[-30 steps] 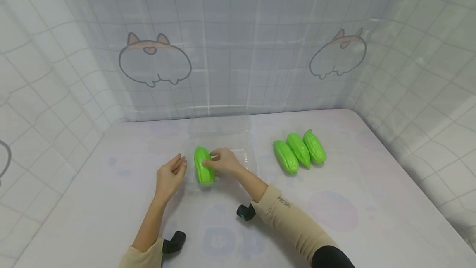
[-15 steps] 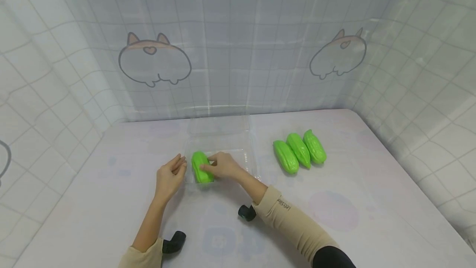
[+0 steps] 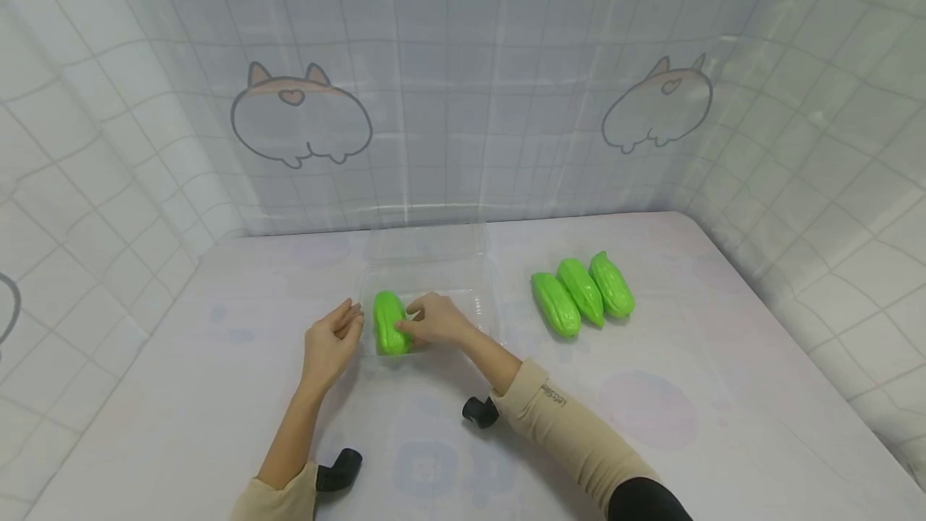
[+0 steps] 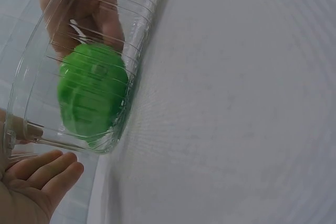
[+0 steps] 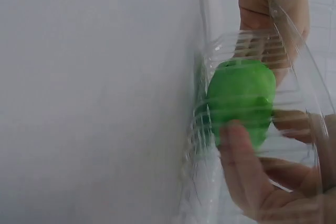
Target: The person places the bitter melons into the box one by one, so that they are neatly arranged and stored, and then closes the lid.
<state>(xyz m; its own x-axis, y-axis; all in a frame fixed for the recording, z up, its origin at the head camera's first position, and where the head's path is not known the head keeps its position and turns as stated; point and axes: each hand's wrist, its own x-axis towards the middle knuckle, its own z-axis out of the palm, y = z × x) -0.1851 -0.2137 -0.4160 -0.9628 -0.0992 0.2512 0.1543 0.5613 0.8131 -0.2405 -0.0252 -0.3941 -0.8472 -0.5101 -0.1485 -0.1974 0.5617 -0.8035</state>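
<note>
A glossy green ridged gourd (image 3: 388,320) lies lengthwise along the left side of a clear plastic clamshell box (image 3: 481,296). My right hand (image 3: 436,320) reaches into the box from the right and holds the gourd by its right side, thumb and fingertips on it. In the right wrist view one fingertip (image 5: 234,128) presses on the gourd's near end. On the outside, my left hand (image 3: 329,348) is at the box's left wall, its fingers (image 4: 44,169) straight and right at the rim. Through the plastic the gourd (image 4: 93,90) shows near the bottom corner.
The box's clear lid (image 3: 427,244) stands folded back behind it. Three more green gourds (image 3: 555,305) lie side by side on the white table (image 3: 651,416) to the right. Tiled-print curtains (image 3: 463,103) enclose the back and sides.
The gourd has shifted slightly left and straightened against the box's left side. My right hand has moved a little with it. My left hand has stayed at the left wall.
</note>
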